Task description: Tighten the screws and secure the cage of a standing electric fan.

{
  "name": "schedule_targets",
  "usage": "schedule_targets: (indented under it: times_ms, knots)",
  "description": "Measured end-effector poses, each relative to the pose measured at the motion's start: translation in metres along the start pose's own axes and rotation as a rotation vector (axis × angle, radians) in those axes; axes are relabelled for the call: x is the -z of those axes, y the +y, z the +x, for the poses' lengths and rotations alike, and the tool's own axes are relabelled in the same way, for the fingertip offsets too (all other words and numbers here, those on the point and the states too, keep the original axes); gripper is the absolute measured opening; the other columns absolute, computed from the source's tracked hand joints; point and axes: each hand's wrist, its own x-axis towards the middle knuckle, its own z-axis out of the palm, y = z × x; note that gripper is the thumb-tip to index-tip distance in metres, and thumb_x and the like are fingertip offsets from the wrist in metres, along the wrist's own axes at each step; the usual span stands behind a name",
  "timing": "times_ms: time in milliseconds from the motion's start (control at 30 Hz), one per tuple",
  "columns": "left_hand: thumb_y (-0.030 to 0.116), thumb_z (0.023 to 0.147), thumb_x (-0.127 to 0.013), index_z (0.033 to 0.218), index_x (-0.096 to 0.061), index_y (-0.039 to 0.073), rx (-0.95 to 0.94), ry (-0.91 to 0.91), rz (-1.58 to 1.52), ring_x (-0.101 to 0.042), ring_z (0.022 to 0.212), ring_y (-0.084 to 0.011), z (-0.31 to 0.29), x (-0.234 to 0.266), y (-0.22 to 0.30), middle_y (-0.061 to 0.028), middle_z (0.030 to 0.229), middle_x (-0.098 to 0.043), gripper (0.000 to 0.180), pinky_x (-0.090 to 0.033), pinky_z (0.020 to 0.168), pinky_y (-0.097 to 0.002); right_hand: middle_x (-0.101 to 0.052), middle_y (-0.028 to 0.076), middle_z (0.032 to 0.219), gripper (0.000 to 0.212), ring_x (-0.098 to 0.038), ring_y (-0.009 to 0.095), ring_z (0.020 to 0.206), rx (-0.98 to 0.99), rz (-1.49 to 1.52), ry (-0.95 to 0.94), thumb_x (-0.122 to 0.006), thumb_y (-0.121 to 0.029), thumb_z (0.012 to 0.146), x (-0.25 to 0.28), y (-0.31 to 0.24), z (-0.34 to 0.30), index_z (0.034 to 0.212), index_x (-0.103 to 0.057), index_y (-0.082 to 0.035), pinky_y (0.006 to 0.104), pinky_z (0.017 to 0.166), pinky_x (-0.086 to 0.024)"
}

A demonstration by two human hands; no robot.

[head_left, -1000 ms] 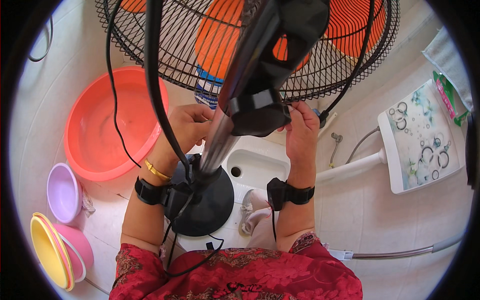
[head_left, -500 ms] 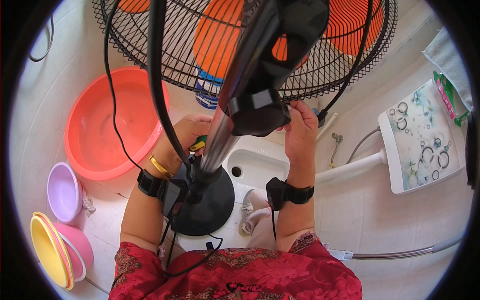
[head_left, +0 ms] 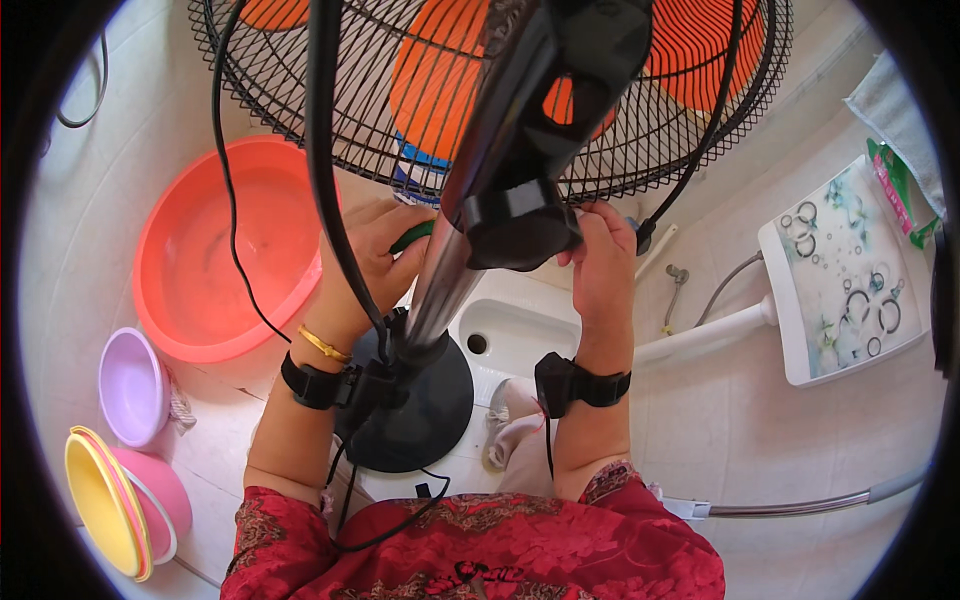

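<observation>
A black pedestal fan stands upright before me, with a wire guard (head_left: 350,130), orange blades (head_left: 437,80), a chrome pole (head_left: 436,285) and a round black base (head_left: 425,425). My left hand (head_left: 375,245) is closed around a green handle (head_left: 411,236) just left of the pole; the handle's other end is hidden behind the pole. On the other side, my right hand (head_left: 605,250) has its fingers bent together by the large black knob (head_left: 520,225) under the fan's neck. Whatever those fingertips pinch is hidden behind the knob.
A coral basin (head_left: 165,270), a purple bowl (head_left: 132,385) and a pink bucket (head_left: 160,495) with a yellow basin (head_left: 95,500) are at left. Behind the pole lies a white squat toilet (head_left: 520,310). A patterned white cistern (head_left: 845,280) hangs at right. Black cords (head_left: 228,190) dangle close to my arms.
My left hand has risen along the pole with the green handle, toward the knob. My right hand stays by the knob, almost unmoved.
</observation>
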Motion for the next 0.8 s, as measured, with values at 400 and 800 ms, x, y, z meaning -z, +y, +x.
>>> schedule_targets:
  times_ms: [400, 800]
  knots:
    - [0.014, 0.068, -0.065, 0.080, -0.060, 0.003, -0.079, 0.011, 0.327, -0.055, 0.065, -0.0279, -0.004, -0.010, 0.002, -0.0099, 0.068, -0.056, 0.017, -0.043, 0.058, -0.0364, -0.048, 0.003, 0.057, 0.016, -0.038, 0.008, 0.045, -0.023, 0.028, -0.023, -0.045, -0.007, 0.079, 0.006, 0.004, 0.003, 0.076, -0.056, 0.004, 0.0291, 0.053, -0.051]
    - [0.015, 0.072, -0.062, 0.080, -0.061, 0.002, 0.035, -0.081, 0.242, -0.056, 0.062, -0.0303, -0.012, -0.016, -0.033, -0.0142, 0.068, -0.058, 0.015, -0.044, 0.055, -0.0337, -0.049, 0.004, 0.058, 0.015, -0.037, 0.007, 0.046, 0.032, 0.058, 0.039, -0.044, -0.006, 0.079, -0.001, 0.005, 0.002, 0.072, -0.054, 0.003, 0.0300, 0.053, -0.051]
